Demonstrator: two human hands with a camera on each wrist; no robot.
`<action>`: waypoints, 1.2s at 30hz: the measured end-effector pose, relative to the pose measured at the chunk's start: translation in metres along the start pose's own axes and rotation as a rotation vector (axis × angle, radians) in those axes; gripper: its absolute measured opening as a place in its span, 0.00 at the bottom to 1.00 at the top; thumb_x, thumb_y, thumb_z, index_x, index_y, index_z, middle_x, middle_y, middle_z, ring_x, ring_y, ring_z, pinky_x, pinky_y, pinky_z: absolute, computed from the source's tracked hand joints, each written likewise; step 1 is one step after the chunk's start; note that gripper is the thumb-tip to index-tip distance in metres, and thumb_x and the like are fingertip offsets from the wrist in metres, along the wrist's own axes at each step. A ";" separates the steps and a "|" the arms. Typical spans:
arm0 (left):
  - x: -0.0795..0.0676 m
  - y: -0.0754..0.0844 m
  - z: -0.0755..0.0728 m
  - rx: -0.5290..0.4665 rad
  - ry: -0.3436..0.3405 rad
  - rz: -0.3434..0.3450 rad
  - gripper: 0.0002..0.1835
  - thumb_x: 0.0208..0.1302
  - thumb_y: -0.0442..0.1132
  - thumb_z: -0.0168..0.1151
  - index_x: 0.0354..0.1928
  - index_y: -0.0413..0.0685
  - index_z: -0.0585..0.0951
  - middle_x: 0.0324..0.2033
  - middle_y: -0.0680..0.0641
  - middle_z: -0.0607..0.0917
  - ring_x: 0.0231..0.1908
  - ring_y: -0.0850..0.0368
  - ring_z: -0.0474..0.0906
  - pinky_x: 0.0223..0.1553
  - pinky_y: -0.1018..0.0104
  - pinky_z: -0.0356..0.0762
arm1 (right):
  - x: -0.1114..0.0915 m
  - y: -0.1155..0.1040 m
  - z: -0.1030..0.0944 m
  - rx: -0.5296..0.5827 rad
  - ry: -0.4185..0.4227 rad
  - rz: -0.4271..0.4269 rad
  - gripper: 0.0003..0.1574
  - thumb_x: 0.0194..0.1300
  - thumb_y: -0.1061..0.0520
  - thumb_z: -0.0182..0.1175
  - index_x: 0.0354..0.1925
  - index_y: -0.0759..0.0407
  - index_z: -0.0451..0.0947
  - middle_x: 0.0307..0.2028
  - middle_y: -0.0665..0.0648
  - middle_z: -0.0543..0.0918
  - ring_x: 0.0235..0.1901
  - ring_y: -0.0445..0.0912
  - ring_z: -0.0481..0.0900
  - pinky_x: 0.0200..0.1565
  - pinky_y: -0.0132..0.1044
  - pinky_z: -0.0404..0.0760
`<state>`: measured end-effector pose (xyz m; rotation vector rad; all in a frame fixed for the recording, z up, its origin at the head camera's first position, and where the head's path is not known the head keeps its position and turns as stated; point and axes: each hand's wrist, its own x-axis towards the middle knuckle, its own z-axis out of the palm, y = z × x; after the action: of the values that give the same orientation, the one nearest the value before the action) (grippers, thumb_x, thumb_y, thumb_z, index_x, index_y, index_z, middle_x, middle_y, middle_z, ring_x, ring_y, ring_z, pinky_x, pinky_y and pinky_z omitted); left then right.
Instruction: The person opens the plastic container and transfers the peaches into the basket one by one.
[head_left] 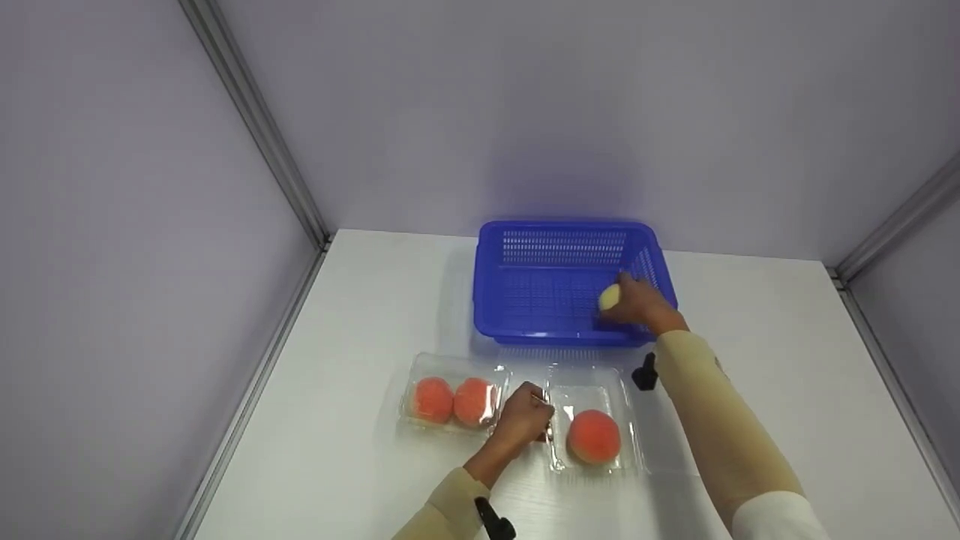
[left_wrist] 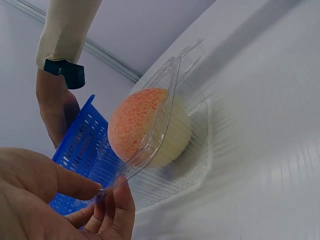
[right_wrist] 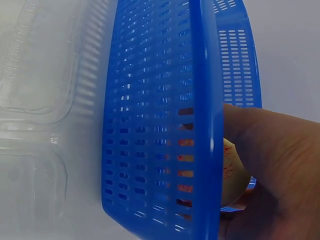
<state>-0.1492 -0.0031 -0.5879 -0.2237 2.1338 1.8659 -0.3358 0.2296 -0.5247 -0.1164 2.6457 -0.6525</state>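
Observation:
My right hand (head_left: 642, 304) reaches into the right side of the blue basket (head_left: 517, 336) and grips a peach (head_left: 609, 298), cream with red flecks. In the right wrist view the basket's slotted wall hides part of that peach (right_wrist: 235, 175). With thumb and fingers, my left hand (head_left: 523, 415) pinches the left edge of a clear plastic container (head_left: 581, 397). A single pink-and-cream peach (head_left: 595, 436) sits in this container, towards its near end. The left wrist view shows the pinched plastic rim (left_wrist: 157, 140) close by.
Left of my left hand lies another clear plastic container (head_left: 457, 366) with two peaches (head_left: 433, 400) in it. The white table (head_left: 360, 315) meets panel walls at the back and sides. The basket stands behind both containers, near the back wall (head_left: 570, 135).

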 end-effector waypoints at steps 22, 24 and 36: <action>0.002 0.000 0.003 0.020 0.009 -0.019 0.13 0.61 0.27 0.56 0.48 0.35 0.75 0.32 0.49 0.78 0.23 0.61 0.73 0.26 0.64 0.86 | -0.004 0.005 0.013 -0.045 -0.041 0.030 0.59 0.68 0.41 0.70 0.78 0.73 0.54 0.68 0.79 0.73 0.67 0.70 0.74 0.72 0.68 0.71; 0.002 0.000 0.003 0.023 0.011 -0.018 0.13 0.60 0.28 0.56 0.48 0.35 0.75 0.33 0.49 0.79 0.24 0.61 0.73 0.26 0.64 0.87 | -0.005 0.007 0.013 -0.046 -0.047 0.036 0.58 0.70 0.41 0.69 0.79 0.73 0.54 0.69 0.79 0.72 0.69 0.71 0.73 0.72 0.69 0.70; 0.001 0.000 0.003 0.002 -0.006 -0.004 0.12 0.62 0.27 0.57 0.47 0.34 0.75 0.32 0.49 0.77 0.24 0.61 0.73 0.24 0.67 0.84 | -0.009 0.008 0.011 -0.052 -0.064 0.043 0.62 0.69 0.36 0.67 0.81 0.71 0.51 0.73 0.80 0.67 0.73 0.73 0.68 0.74 0.71 0.66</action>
<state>-0.1495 -0.0002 -0.5885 -0.2206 2.1297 1.8600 -0.3232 0.2335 -0.5342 -0.0938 2.5974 -0.5564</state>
